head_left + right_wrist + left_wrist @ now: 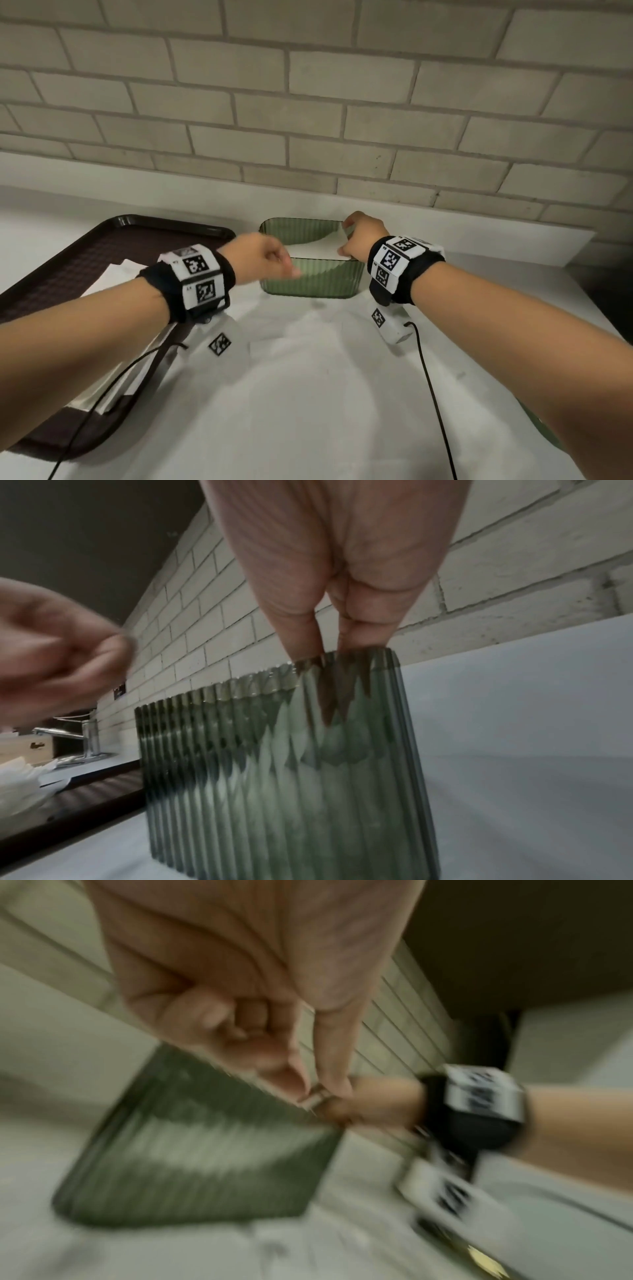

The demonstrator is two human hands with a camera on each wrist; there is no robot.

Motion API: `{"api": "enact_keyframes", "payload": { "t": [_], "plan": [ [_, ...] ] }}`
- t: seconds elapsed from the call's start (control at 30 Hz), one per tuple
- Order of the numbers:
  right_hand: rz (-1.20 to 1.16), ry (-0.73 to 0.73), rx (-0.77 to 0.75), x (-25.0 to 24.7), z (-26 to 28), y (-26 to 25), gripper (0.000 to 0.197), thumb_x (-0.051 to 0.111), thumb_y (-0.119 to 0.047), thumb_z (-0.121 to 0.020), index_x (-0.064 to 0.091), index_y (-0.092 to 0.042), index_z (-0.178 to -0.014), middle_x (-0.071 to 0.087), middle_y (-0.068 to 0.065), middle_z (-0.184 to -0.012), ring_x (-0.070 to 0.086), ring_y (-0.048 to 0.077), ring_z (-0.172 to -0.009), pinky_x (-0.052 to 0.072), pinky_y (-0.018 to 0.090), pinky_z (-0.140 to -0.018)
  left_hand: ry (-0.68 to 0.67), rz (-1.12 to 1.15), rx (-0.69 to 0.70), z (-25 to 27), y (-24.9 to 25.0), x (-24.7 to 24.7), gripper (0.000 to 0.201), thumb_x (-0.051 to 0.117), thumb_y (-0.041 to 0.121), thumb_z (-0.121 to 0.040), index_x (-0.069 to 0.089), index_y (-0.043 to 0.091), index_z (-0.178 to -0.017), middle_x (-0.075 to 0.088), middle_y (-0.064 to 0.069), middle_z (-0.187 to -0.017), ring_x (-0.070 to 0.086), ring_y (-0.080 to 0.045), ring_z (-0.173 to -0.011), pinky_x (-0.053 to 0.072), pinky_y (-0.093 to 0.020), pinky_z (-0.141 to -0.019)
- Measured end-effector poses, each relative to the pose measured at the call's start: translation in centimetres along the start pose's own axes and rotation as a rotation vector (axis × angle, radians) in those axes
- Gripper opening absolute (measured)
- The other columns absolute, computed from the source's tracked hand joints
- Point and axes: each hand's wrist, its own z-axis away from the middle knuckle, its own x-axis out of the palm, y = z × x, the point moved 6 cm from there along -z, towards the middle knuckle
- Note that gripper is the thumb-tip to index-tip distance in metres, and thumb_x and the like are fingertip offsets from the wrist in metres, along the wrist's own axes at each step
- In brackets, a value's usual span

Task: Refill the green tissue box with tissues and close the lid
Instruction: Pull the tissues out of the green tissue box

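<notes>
The green ribbed tissue box [308,282] [192,1150] [274,764] stands open-topped on the white counter near the wall. White tissues [318,248] lie inside it, with one sheet lifted at the right end. My right hand [346,240] [330,653] reaches over the right rim and pinches that sheet; its fingertips show through the ribbed wall. My left hand [291,269] [308,1088] [113,647] hovers over the box's front left rim, blurred. Its fingers are curled, thumb close to forefinger, and nothing shows between them.
A dark brown tray [85,260] [103,791] sits left of the box with a pile of white tissues [113,277] [20,777] on it. A green lid [541,428] peeks out under my right forearm. The brick wall is close behind. Wrist cables trail over the counter.
</notes>
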Motion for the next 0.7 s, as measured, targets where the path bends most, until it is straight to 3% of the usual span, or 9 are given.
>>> {"api": "enact_keyframes", "payload": {
  "t": [0.1,0.17,0.23,0.33,0.47,0.6,0.7],
  "plan": [
    [0.114,-0.025,-0.041,0.3,0.4,-0.7,0.058,0.069,-0.014,-0.081,0.040,-0.005,-0.130,0.053,0.014,-0.122,0.056,0.027,-0.108,0.043,0.025,-0.070,-0.338,-0.250,0.023,2.9,0.2,5.0,0.039,0.072,0.054,-0.070,0.067,0.026,-0.097,0.066,0.012,-0.090,0.060,-0.009,-0.082,0.045,-0.019,-0.078],
    [0.205,-0.014,-0.098,0.5,0.6,-1.3,0.052,0.065,-0.010,-0.083,0.041,-0.003,-0.128,0.048,0.016,-0.123,0.055,0.029,-0.107,0.044,0.026,-0.072,-0.395,-0.334,0.006,4.0,-0.5,7.2,0.054,0.073,0.055,-0.069,0.059,0.026,-0.113,0.057,0.016,-0.100,0.054,-0.007,-0.091,0.042,-0.018,-0.083],
    [0.267,0.033,-0.172,0.5,1.1,-1.8,0.043,0.060,-0.006,-0.083,0.046,-0.002,-0.124,0.042,0.018,-0.125,0.055,0.033,-0.102,0.049,0.029,-0.080,-0.386,-0.368,-0.004,4.3,-1.3,8.5,0.067,0.074,0.056,-0.066,0.051,0.026,-0.121,0.050,0.014,-0.108,0.050,-0.008,-0.096,0.043,-0.022,-0.089],
    [0.285,0.116,-0.266,-0.2,2.4,-2.4,0.034,0.056,-0.005,-0.084,0.053,-0.003,-0.117,0.040,0.017,-0.124,0.054,0.033,-0.098,0.052,0.037,-0.084,-0.353,-0.384,-0.037,4.0,-2.1,9.0,0.067,0.074,0.055,-0.067,0.049,0.025,-0.122,0.051,0.008,-0.114,0.050,-0.010,-0.099,0.044,-0.028,-0.094],
    [0.189,0.159,-0.341,-1.8,4.4,-3.0,0.023,0.056,-0.013,-0.085,0.060,-0.010,-0.108,0.049,0.010,-0.113,0.056,0.028,-0.092,0.050,0.032,-0.080,-0.309,-0.334,-0.018,3.2,-1.3,8.8,0.045,0.070,0.042,-0.078,0.058,0.020,-0.115,0.050,0.014,-0.089,0.047,-0.008,-0.091,0.038,-0.019,-0.081],
    [0.084,0.000,-0.323,-1.5,5.8,-2.6,0.012,0.061,-0.024,-0.086,0.068,-0.014,-0.089,0.062,-0.002,-0.086,0.061,0.017,-0.085,0.052,0.030,-0.082,-0.271,-0.298,0.029,2.4,-0.8,7.6,0.029,0.062,0.038,-0.086,0.067,0.015,-0.104,0.055,0.009,-0.086,0.049,-0.008,-0.086,0.038,-0.019,-0.077],
    [-0.091,-0.266,-0.246,0.3,7.1,-1.8,0.037,0.057,-0.050,-0.087,0.064,-0.015,-0.095,0.069,0.000,-0.088,0.065,0.013,-0.081,0.053,0.027,-0.073,-0.221,-0.196,0.021,2.0,-0.3,5.1,0.020,0.059,0.039,-0.089,0.064,0.020,-0.093,0.053,0.015,-0.074,0.051,-0.005,-0.075,0.039,-0.014,-0.067]
  ]
}}
